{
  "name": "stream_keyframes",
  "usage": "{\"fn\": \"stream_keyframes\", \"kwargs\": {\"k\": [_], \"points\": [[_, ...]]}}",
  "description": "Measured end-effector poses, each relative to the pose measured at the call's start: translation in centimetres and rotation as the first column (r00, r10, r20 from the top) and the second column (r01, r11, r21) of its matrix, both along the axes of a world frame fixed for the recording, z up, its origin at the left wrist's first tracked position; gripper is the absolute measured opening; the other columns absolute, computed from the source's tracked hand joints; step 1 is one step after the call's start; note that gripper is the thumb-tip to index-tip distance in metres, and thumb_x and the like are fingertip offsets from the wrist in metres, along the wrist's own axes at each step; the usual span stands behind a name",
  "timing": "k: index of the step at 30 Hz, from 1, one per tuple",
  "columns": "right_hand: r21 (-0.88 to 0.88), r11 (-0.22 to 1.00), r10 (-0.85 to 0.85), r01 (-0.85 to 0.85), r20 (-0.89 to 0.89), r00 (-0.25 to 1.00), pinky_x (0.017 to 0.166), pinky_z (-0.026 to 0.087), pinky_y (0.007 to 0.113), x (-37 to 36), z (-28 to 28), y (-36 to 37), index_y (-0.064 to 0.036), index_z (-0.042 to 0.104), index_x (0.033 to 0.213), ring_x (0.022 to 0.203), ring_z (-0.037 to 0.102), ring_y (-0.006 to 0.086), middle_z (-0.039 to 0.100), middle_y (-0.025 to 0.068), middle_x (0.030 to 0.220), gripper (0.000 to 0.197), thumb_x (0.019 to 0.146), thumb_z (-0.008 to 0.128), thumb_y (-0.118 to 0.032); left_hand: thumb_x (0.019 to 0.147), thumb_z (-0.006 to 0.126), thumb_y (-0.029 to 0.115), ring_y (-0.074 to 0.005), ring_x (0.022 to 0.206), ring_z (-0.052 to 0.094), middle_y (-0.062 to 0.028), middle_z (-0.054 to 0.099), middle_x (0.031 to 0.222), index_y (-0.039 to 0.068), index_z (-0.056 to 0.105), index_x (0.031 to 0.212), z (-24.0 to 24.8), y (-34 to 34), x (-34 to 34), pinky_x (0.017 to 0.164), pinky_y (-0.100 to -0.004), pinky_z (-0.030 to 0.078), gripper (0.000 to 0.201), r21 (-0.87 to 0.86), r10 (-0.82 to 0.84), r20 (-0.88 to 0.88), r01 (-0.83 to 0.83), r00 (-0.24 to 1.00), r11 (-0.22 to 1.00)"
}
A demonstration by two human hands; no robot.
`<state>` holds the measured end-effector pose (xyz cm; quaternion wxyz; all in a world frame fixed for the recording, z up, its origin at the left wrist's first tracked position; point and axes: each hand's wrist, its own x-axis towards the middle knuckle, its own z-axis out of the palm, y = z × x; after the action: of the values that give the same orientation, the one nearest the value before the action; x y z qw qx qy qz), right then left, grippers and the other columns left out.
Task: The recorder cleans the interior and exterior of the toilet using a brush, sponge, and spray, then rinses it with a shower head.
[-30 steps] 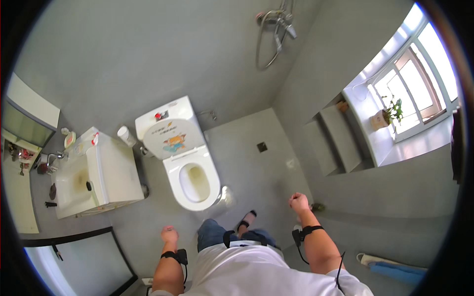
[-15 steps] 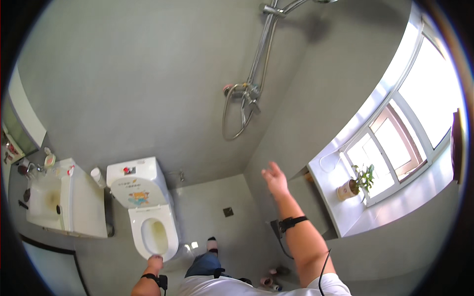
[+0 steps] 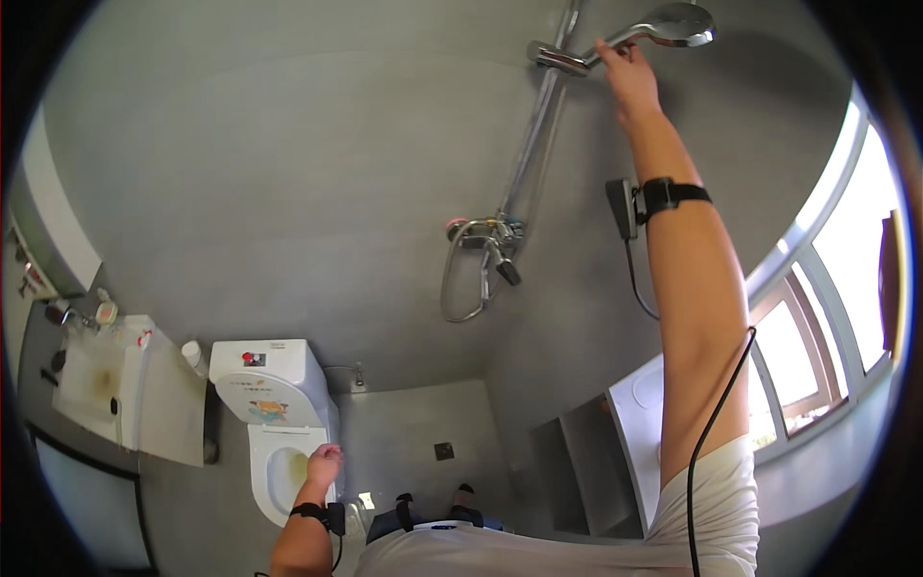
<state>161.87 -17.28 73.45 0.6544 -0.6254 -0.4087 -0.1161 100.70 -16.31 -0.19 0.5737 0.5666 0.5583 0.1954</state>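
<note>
Shower head point(image 3: 679, 23): chrome, rigid, likely light and slick; seated high in bracket on riser rail point(image 3: 538, 125), top of grey wall. Best taken at handle neck. Right hand point(image 3: 625, 72): raised, fingers curled on handle. Left hand point(image 3: 324, 465): low, loosely curled, holding nothing, over toilet point(image 3: 274, 423). Hose point(image 3: 461, 279) looped at mixer. Sink point(image 3: 91, 385) left; window point(image 3: 827, 327) right; grey floor.

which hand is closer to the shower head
Right. The right hand is raised overhead, its fingers on the handle of the shower head. The left hand hangs low and loosely closed, over the toilet, far from it.
</note>
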Motion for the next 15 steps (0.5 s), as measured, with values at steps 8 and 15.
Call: {"fn": "stream_keyframes", "kwargs": {"k": [8, 15], "points": [[0.098, 0.977, -0.203, 0.187, 0.191, 0.960, 0.085, 0.049, 0.031, 2.1, 3.3, 3.9, -0.0029, 0.072, 0.104, 0.089, 0.066, 0.0161, 0.077, 0.0057, 0.099, 0.025, 0.093, 0.058, -0.021, 0.096, 0.058, 0.018, -0.0210, 0.069, 0.067, -0.0102, 0.072, 0.087, 0.000, 0.068, 0.113, -10.2, -13.6, -11.5, 0.060, -0.0348, 0.054, 0.027, -0.299, 0.178, -0.259, -0.254, 0.949, 0.920], [0.299, 0.954, 0.034, -0.031, -0.002, 0.999, 0.075, 0.052, 0.035, 10.8, 4.3, -3.1, 0.0009, 0.067, 0.092, 0.092, 0.071, 0.0215, 0.068, 0.0087, 0.085, 0.022, 0.094, 0.059, -0.020, 0.097, 0.056, 0.013, -0.0275, 0.077, 0.072, -0.0161, 0.075, 0.096, -0.001, 0.069, 0.105, -11.3, -26.5, -17.9, 0.065, -0.0397, 0.057, 0.021, -0.640, 0.186, -0.326, -0.361, 0.927, 0.678]]}}
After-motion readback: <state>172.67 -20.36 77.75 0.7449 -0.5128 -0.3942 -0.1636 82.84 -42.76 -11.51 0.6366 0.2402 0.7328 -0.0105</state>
